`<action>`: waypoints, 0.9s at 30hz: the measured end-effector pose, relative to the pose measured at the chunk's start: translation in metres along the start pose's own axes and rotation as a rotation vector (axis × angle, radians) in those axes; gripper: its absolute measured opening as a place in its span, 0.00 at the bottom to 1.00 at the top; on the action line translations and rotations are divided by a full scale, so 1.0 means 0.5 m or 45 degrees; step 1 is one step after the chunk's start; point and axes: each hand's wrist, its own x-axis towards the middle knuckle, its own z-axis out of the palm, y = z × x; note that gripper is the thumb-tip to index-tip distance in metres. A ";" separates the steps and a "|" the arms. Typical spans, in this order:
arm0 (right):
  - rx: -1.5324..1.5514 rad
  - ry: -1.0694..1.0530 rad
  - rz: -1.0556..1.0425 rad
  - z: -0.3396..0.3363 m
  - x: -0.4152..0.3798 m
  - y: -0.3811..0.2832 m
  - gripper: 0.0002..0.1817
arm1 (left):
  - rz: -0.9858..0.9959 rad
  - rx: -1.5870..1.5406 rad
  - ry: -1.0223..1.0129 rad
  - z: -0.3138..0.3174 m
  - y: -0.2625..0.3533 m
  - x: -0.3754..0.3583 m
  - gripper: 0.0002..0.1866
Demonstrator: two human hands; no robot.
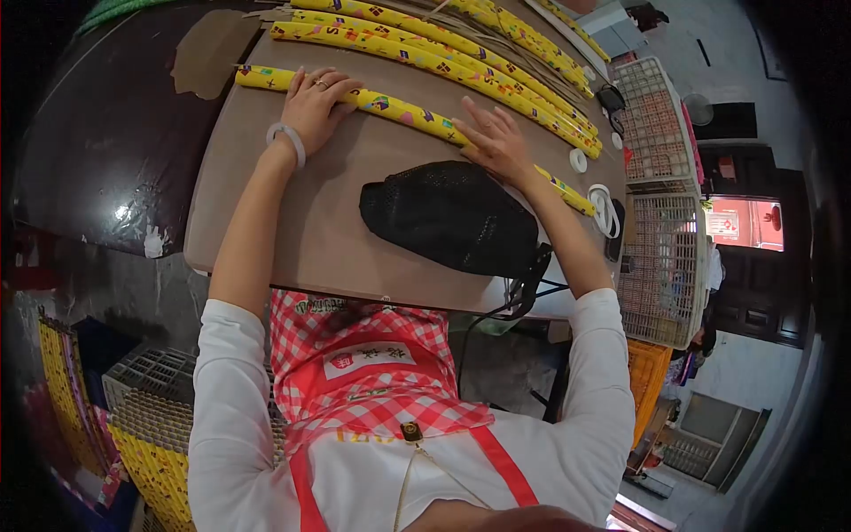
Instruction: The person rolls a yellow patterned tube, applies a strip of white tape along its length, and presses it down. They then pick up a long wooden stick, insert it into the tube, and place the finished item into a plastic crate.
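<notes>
A yellow patterned wrapping paper roll [403, 113] lies lengthwise across the brown tabletop [235, 199]. My left hand [315, 108], with a ring and a pale wristband, curls its fingers over the roll near its left end. Farther right, my right hand [498, 146] rests over the same roll with its fingers spread apart; the hand and wrist hide part of the roll. Just in front of the right hand sits a black mesh bag [448, 217] with a strap hanging over the table's front edge. Several more yellow patterned rolls [425, 59] lie side by side beyond.
White rings [578, 160] and a white coiled loop [605, 211] lie at the table's right side. Plastic crates [660, 266] stand beyond that edge. A dark covered surface [106, 142] adjoins on the left. Many yellow rolls [151, 443] are stacked at lower left.
</notes>
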 end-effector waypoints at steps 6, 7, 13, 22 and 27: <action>-0.048 0.127 -0.095 -0.004 -0.006 -0.005 0.27 | 0.006 0.002 0.013 0.003 -0.002 0.000 0.17; -0.052 0.126 -0.099 -0.007 -0.006 -0.006 0.27 | 0.005 0.001 0.018 0.005 -0.002 0.001 0.17; 0.005 0.293 -0.092 -0.012 0.001 -0.007 0.21 | -0.019 -0.006 0.009 0.002 0.000 0.002 0.17; 1.141 -0.297 1.154 0.003 0.055 -0.017 0.19 | -0.024 -0.008 0.003 0.001 0.000 0.001 0.17; 1.222 -0.292 1.174 0.005 0.053 -0.018 0.17 | -0.015 -0.035 0.001 -0.006 0.001 -0.003 0.18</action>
